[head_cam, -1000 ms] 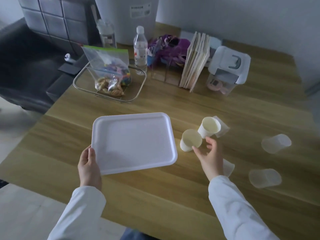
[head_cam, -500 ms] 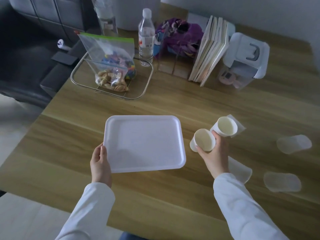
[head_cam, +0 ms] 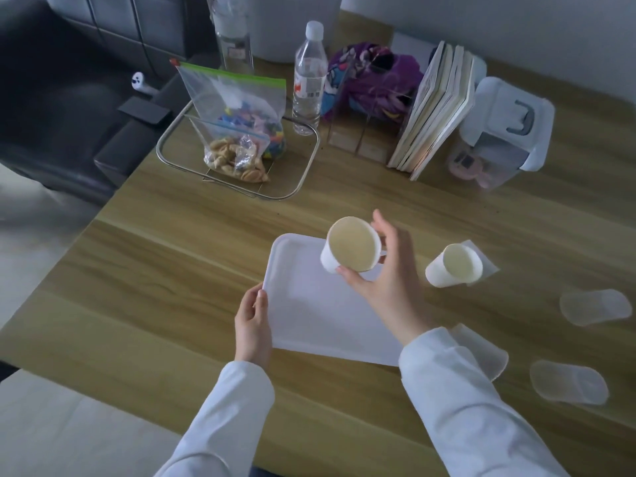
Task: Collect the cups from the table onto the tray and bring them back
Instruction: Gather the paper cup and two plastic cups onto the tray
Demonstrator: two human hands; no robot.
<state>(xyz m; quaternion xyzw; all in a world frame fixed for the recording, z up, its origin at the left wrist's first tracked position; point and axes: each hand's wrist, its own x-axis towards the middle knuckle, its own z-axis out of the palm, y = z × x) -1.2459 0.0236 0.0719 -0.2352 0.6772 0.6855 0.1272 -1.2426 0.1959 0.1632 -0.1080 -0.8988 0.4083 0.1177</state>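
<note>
A white rectangular tray (head_cam: 320,311) lies on the wooden table, and my left hand (head_cam: 253,325) grips its near left edge. My right hand (head_cam: 385,273) holds a white paper cup (head_cam: 351,249) above the tray's far right part, its mouth tilted toward me. A second white paper cup (head_cam: 454,265) stands to the right of the tray with a clear cup (head_cam: 483,258) just behind it. Two clear plastic cups (head_cam: 597,306) (head_cam: 569,382) lie on their sides at the right. Another clear cup (head_cam: 485,349) lies partly hidden behind my right sleeve.
At the back stand a wire basket (head_cam: 303,180) with zip bags of snacks, a water bottle (head_cam: 309,77), a purple bundle (head_cam: 375,77), a row of books (head_cam: 437,111) and a lidded plastic box (head_cam: 502,132). A dark sofa (head_cam: 69,80) lies beyond the table's left edge.
My right hand has lifted one paper cup off the table and carried it left, over the tray. My left hand stays on the tray's edge.
</note>
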